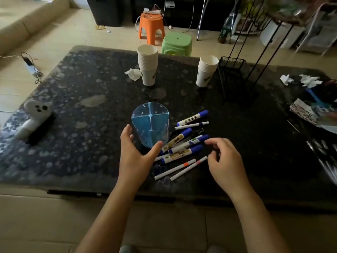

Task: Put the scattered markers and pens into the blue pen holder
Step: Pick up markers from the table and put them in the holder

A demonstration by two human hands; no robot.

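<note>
Beside the upright holder (150, 125), the left hand (134, 156) spreads empty, the right hand (225, 161) loosely curled, empty, over the pens (182, 143).

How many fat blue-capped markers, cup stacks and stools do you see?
Fat blue-capped markers: 4
Cup stacks: 2
Stools: 2
Total: 8
</note>
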